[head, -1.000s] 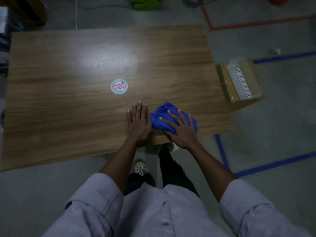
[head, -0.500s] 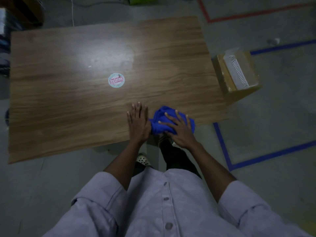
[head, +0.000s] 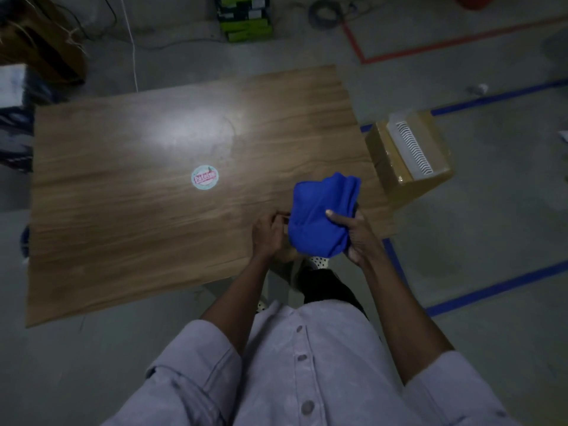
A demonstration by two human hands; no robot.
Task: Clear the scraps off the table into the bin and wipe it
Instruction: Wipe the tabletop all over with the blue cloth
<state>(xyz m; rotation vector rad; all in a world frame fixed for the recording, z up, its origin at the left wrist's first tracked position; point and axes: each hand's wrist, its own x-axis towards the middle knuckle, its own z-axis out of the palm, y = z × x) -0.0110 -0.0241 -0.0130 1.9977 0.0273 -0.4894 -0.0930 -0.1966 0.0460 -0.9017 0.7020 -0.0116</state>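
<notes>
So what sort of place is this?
Probably a workshop or warehouse-type area: a grey concrete floor marked with blue tape lines and red tape lines, a coiled dark cable, and an open brown cardboard box beside the brown wooden table.

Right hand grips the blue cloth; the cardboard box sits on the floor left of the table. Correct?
No. The head view shows the cardboard box on the floor right of the table, not left. The right hand does grip the blue cloth.
</notes>
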